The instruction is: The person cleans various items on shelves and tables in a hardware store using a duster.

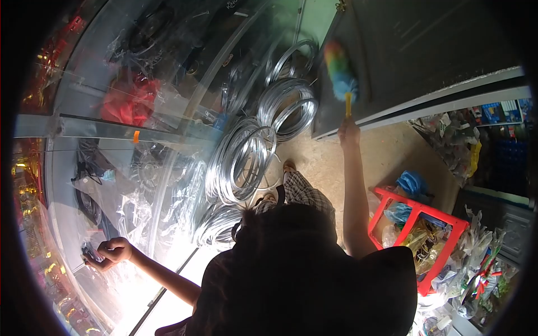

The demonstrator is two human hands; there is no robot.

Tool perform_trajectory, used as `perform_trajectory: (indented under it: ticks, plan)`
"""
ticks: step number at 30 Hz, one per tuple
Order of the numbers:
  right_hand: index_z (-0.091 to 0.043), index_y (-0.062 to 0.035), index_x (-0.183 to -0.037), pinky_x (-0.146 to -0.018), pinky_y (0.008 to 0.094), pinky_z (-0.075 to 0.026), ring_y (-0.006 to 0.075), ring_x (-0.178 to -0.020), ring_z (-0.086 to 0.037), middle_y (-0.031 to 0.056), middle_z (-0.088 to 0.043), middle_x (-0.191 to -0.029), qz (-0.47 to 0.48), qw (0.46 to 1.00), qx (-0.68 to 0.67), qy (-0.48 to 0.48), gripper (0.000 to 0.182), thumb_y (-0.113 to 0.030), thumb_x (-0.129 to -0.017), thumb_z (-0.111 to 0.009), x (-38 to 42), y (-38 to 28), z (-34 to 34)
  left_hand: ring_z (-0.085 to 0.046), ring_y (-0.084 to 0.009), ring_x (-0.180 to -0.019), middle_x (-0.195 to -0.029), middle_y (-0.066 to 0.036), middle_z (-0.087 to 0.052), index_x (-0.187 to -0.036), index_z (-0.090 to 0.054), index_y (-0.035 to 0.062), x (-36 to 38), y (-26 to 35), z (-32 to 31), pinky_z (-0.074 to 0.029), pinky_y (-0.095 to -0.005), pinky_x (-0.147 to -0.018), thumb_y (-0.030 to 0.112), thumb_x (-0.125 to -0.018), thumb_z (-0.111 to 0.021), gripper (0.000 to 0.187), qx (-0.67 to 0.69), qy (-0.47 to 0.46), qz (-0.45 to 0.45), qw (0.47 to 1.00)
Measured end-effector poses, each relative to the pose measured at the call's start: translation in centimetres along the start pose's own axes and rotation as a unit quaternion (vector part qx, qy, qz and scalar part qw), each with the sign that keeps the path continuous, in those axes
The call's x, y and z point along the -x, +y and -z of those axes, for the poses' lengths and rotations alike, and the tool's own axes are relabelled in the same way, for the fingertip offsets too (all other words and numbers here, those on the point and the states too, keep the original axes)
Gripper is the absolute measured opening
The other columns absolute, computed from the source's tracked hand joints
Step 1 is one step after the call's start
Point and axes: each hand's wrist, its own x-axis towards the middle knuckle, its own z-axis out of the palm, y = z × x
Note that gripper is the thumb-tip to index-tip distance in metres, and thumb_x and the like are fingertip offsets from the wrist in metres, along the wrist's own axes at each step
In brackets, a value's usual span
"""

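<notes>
My right hand (348,134) is wrapped round the yellow handle of a feather duster (341,73), whose multicoloured head is blurred against a dark grey panel (414,50). At the lower left, my left hand (115,253) has its fingers curled beside the glass case (67,207). Something small and dark shows at its fingertips, too unclear to name. Shiny coils of metal wire (241,162) lie between the glass and my feet.
A red plastic frame (443,263) with bagged goods stands at the right. Plastic packets (448,140) and shelves are beyond it. Behind the glass is a red bag (131,103). Tan floor (319,162) shows around my feet.
</notes>
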Motion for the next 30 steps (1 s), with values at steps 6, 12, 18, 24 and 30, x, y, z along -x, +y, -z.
perform_trajectory:
  ticks: [6, 12, 18, 24, 30]
  plan:
    - [-0.046, -0.0078, -0.062, -0.028, 0.0208, -0.019, 0.0052, -0.029, -0.023, -0.0036, -0.034, -0.044, -0.011, 0.941, 0.265, 0.210, 0.035, -0.035, -0.083, -0.048, -3.2, 7.8, 6.1, -0.042, -0.0311, -0.108, -0.108, -0.013, -0.045, -0.050, -0.039, 0.0136, 0.8, -0.5, -0.1, -0.036, -0.0466, -0.081, 0.032, -0.080, -0.035, 0.036, -0.017, 0.004, 0.011, 1.000]
    - [-0.038, -0.0121, -0.068, -0.027, 0.0181, -0.020, 0.0036, -0.031, -0.024, -0.0069, -0.026, -0.044, -0.242, 0.966, -0.071, 0.062, 0.022, -0.020, -0.087, -0.030, -2.5, 9.3, 8.0, -0.044, -0.0319, -0.108, -0.108, -0.011, -0.048, -0.051, -0.042, 0.0142, 0.8, -0.4, 0.1, -0.038, -0.0443, -0.079, 0.025, -0.075, -0.036, 0.027, -0.007, 0.006, 0.020, 1.000]
    - [-0.035, -0.0115, -0.066, -0.031, 0.0187, -0.017, 0.0044, -0.034, -0.019, -0.0066, -0.022, -0.045, -0.318, 0.948, -0.034, 0.006, 0.025, -0.023, -0.088, -0.035, 3.7, 10.9, 11.7, -0.043, -0.0291, -0.107, -0.108, -0.013, -0.047, -0.048, -0.042, 0.0132, 0.3, -0.2, 0.4, -0.038, -0.0450, -0.089, 0.025, -0.076, -0.037, 0.031, -0.018, -0.003, 0.018, 1.000]
    - [-0.042, -0.0084, -0.068, -0.032, 0.0202, -0.021, 0.0059, -0.034, -0.025, -0.0052, -0.028, -0.045, -0.323, 0.938, 0.117, 0.037, 0.025, -0.025, -0.087, -0.038, 13.3, 13.1, 20.4, -0.042, -0.0268, -0.109, -0.108, -0.008, -0.049, -0.049, -0.043, 0.0166, 0.4, -0.3, 0.4, -0.038, -0.0421, -0.086, 0.026, -0.075, -0.038, 0.028, -0.010, 0.002, 0.038, 0.999]
    - [-0.045, -0.0082, -0.069, -0.032, 0.0217, -0.024, 0.0072, -0.036, -0.029, -0.0040, -0.032, -0.047, -0.280, 0.926, 0.229, 0.104, 0.025, -0.026, -0.086, -0.040, 21.0, 16.4, 27.8, -0.044, -0.0264, -0.107, -0.107, -0.009, -0.053, -0.047, -0.045, 0.0177, 1.3, -1.0, 0.2, -0.040, -0.0412, -0.082, 0.029, -0.075, -0.040, 0.030, 0.023, 0.019, 0.041, 0.999]
